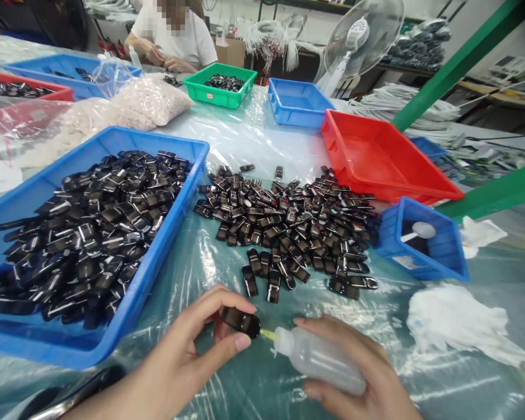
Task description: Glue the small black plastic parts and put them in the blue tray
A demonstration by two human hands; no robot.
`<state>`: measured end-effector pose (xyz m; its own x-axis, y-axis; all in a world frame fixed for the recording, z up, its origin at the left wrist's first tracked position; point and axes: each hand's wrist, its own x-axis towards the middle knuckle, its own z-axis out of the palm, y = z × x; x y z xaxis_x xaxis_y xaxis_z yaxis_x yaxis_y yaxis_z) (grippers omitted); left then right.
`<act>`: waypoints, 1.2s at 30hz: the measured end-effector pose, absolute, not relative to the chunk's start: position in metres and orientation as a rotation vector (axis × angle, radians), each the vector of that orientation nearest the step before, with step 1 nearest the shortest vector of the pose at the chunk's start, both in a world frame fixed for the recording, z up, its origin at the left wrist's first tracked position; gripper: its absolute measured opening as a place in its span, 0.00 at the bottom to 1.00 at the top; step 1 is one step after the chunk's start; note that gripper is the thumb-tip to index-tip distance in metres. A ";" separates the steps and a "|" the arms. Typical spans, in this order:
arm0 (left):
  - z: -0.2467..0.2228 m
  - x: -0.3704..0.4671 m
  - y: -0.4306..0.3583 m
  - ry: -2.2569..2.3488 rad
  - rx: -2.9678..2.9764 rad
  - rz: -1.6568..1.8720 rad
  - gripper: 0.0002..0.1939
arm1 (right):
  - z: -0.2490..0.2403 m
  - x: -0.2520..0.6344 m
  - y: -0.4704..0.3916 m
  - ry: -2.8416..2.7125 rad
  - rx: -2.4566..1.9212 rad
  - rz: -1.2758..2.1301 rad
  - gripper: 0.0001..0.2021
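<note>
Between the thumb and fingers of my left hand [201,332] is a small dark plastic casing [240,322], glossy and rounded at its right end. My right hand [354,361] is wrapped round a translucent squeeze bottle [326,359], lying nearly level. Its thin yellowish tip points left and is at or very near the casing's rounded end; whether they touch I cannot tell. Just beyond my hands lies a loose pile of similar dark casings [289,221] on the plastic-covered table [188,262]. Many more fill the large blue tray [157,280] on the left.
A small blue bin [446,251] with a white spoon [422,230] stands right, near a crumpled white cloth [459,321]. Behind are a red tray [385,157], a blue tray [300,102], a green tray [221,99] of dark parts and a bulging bag [153,102]. A person [175,41] sits opposite.
</note>
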<state>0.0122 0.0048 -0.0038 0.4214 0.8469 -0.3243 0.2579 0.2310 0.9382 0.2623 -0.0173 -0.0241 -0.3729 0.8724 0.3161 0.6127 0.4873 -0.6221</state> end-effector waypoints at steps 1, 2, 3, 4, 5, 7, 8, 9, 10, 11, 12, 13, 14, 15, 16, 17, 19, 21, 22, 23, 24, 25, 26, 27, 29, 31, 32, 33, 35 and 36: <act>-0.004 0.012 0.005 1.111 1.327 0.559 0.07 | -0.022 0.262 -0.017 -2.126 -1.228 0.514 0.18; -0.004 0.012 0.005 1.110 1.334 0.568 0.07 | -0.020 0.261 -0.017 -2.136 -1.240 0.484 0.17; -0.005 0.012 0.005 1.107 1.338 0.570 0.07 | -0.017 0.260 -0.017 -2.144 -1.249 0.458 0.17; -0.005 0.012 0.005 1.102 1.337 0.568 0.07 | -0.015 0.259 -0.016 -2.151 -1.251 0.438 0.17; -0.005 0.012 0.004 1.096 1.335 0.564 0.07 | -0.014 0.259 -0.016 -2.154 -1.250 0.427 0.16; -0.006 0.011 0.004 1.090 1.343 0.567 0.07 | -0.013 0.259 -0.015 -2.155 -1.232 0.428 0.16; -0.006 0.011 0.004 1.088 1.351 0.577 0.07 | -0.014 0.259 -0.015 -2.155 -1.227 0.440 0.16; -0.005 0.011 0.004 1.087 1.359 0.589 0.07 | -0.015 0.259 -0.015 -2.151 -1.228 0.454 0.16; -0.005 0.011 0.004 1.086 1.366 0.602 0.07 | -0.016 0.260 -0.016 -2.144 -1.235 0.465 0.17; -0.005 0.012 0.004 1.088 1.371 0.611 0.07 | -0.018 0.261 -0.016 -2.135 -1.249 0.476 0.18; -0.005 0.012 0.004 1.091 1.374 0.614 0.07 | -0.019 0.262 -0.017 -2.126 -1.258 0.490 0.19; -0.005 0.012 0.004 1.093 1.375 0.612 0.07 | -0.020 0.262 -0.018 -2.118 -1.267 0.504 0.20; -0.006 0.012 0.005 1.095 1.376 0.610 0.07 | -0.020 0.263 -0.018 -2.107 -1.272 0.509 0.20; -0.006 0.012 0.005 1.096 1.378 0.608 0.07 | -0.020 0.263 -0.019 -2.095 -1.281 0.509 0.20; -0.006 0.012 0.005 1.097 1.378 0.606 0.07 | -0.019 0.262 -0.020 -2.087 -1.290 0.504 0.19; -0.006 0.012 0.005 1.099 1.375 0.604 0.07 | -0.018 0.262 -0.020 -2.080 -1.300 0.490 0.19; -0.006 0.012 0.004 1.107 1.363 0.597 0.07 | -0.015 0.261 -0.020 -2.080 -1.319 0.453 0.19; -0.006 0.011 0.003 1.107 1.349 0.588 0.07 | -0.013 0.261 -0.020 -2.094 -1.339 0.431 0.18; -0.006 0.011 0.003 1.101 1.349 0.585 0.07 | -0.012 0.260 -0.019 -2.099 -1.346 0.426 0.18; -0.006 0.011 0.003 1.091 1.353 0.584 0.07 | -0.012 0.260 -0.019 -2.101 -1.350 0.433 0.18; -0.006 0.011 0.003 1.085 1.357 0.584 0.07 | -0.011 0.260 -0.019 -2.105 -1.348 0.450 0.18; -0.006 0.011 0.003 1.083 1.362 0.584 0.07 | -0.011 0.260 -0.019 -2.108 -1.341 0.478 0.18; -0.006 0.011 0.003 1.086 1.363 0.584 0.07 | -0.011 0.260 -0.019 -2.106 -1.333 0.504 0.18; -0.006 0.011 0.004 1.091 1.361 0.587 0.06 | -0.012 0.260 -0.018 -2.101 -1.324 0.526 0.18; -0.005 0.012 0.004 1.099 1.354 0.599 0.06 | -0.013 0.260 -0.019 -2.092 -1.321 0.539 0.17; -0.005 0.012 0.003 1.104 1.350 0.606 0.06 | -0.013 0.260 -0.020 -2.094 -1.320 0.553 0.17; -0.005 0.012 0.003 1.108 1.350 0.607 0.06 | -0.014 0.260 -0.020 -2.098 -1.323 0.556 0.18; -0.005 0.012 0.003 1.113 1.350 0.605 0.06 | -0.014 0.260 -0.021 -2.101 -1.331 0.551 0.18; -0.004 0.013 0.002 1.120 1.348 0.601 0.06 | -0.014 0.261 -0.022 -2.104 -1.344 0.517 0.17; -0.004 0.013 0.002 1.121 1.346 0.603 0.06 | -0.014 0.261 -0.023 -2.108 -1.349 0.494 0.16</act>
<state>0.0128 0.0020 -0.0042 0.3969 0.8744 -0.2790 0.2488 0.1901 0.9497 0.2609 -0.0229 -0.0140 -0.3184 0.9080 0.2724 0.6921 0.4190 -0.5877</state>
